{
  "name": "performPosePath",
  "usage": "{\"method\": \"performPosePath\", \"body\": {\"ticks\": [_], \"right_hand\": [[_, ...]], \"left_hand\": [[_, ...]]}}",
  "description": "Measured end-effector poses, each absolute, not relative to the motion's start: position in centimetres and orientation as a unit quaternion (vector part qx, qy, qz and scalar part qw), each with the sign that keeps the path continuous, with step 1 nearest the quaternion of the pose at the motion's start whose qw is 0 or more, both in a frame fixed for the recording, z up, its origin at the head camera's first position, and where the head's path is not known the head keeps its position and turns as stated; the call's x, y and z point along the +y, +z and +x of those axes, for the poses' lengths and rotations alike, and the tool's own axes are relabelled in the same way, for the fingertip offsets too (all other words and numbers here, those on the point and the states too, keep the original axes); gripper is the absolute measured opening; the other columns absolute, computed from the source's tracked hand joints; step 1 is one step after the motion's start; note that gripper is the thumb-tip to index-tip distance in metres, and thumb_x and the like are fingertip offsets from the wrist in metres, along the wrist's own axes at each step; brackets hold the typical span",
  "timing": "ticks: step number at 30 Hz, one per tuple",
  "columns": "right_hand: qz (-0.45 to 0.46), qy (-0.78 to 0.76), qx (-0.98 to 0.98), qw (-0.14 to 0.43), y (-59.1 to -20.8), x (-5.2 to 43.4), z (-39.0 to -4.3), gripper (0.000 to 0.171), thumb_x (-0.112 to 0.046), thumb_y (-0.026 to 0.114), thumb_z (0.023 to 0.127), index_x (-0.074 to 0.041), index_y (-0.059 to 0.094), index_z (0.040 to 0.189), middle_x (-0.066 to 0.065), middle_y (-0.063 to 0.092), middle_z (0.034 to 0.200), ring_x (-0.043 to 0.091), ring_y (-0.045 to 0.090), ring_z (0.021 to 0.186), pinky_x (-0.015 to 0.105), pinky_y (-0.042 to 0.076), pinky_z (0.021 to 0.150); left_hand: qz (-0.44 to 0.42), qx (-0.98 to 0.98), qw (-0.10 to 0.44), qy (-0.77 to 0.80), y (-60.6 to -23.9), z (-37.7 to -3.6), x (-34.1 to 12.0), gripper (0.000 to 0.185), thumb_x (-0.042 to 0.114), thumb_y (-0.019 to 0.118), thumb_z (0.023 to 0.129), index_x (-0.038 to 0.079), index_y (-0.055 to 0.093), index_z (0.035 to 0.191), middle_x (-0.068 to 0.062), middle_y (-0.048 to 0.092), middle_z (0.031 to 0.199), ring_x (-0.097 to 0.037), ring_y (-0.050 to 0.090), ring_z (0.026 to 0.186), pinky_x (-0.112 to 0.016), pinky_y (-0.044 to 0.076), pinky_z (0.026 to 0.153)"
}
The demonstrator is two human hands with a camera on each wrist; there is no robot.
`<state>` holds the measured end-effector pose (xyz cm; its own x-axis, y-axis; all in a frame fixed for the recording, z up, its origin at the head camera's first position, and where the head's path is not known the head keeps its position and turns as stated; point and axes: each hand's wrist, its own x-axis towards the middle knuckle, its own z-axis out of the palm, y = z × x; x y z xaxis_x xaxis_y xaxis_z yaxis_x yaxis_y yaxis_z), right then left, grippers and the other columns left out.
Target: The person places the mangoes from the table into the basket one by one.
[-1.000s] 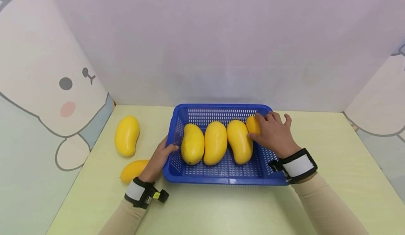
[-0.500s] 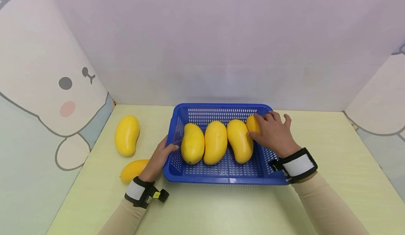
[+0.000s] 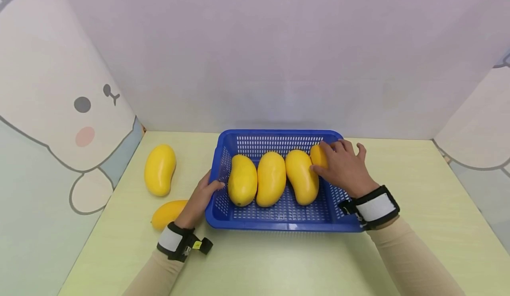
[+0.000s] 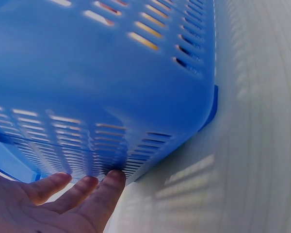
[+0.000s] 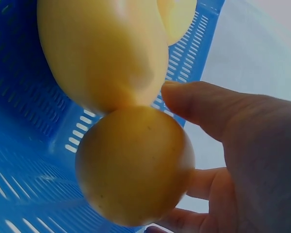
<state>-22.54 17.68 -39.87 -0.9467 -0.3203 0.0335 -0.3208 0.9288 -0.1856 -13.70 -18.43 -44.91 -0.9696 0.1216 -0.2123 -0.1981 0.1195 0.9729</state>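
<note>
A blue plastic basket (image 3: 255,225) with slotted walls stands on the table, with several yellow mangoes lying side by side in it. My left hand (image 3: 199,202) grips the basket's left side, thumb over the rim; in the left wrist view its fingers (image 4: 99,196) rest on the slotted outer wall. At the basket's right end my right hand (image 3: 345,168) holds the rightmost mango (image 3: 318,157), mostly hidden under it in the head view. The right wrist view shows this mango (image 5: 136,165) end-on, fingers behind it and thumb by the neighbouring mango (image 5: 104,53).
Two more mangoes lie on the table left of the basket: one farther back (image 3: 160,170), the other (image 3: 168,215) partly behind my left wrist. A pale wall (image 3: 287,65) rises right behind the basket. Panels with cartoon prints flank the table (image 3: 422,189).
</note>
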Motion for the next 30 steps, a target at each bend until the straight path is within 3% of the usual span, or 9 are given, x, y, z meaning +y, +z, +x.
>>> {"method": "performPosePath", "body": {"ticks": [11,30], "right_hand": [[0.151,0.136,-0.979,0.000,-39.7,17.9,-22.7,0.075,-0.045,0.066,0.094,-0.003,0.042,0.151,0.030,0.048,0.141,0.052,0.037,0.130,0.077,0.014,0.103],[0.174,0.166,-0.969,0.064,-37.3,18.3,-21.3,0.071,-0.043,0.068,0.094,-0.002,0.047,0.148,0.032,0.050,0.138,0.052,0.037,0.130,0.075,0.018,0.101]], "left_hand": [[-0.025,0.738,0.113,0.664,-45.0,-13.8,-18.3,0.068,0.018,0.044,0.098,0.014,0.021,0.161,-0.013,0.032,0.161,-0.036,0.041,0.138,-0.058,0.032,0.114],[-0.021,0.735,0.117,0.668,-44.9,-13.7,-18.4,0.068,0.020,0.044,0.099,0.015,0.020,0.162,-0.014,0.031,0.162,-0.037,0.043,0.136,-0.059,0.032,0.114]]}}
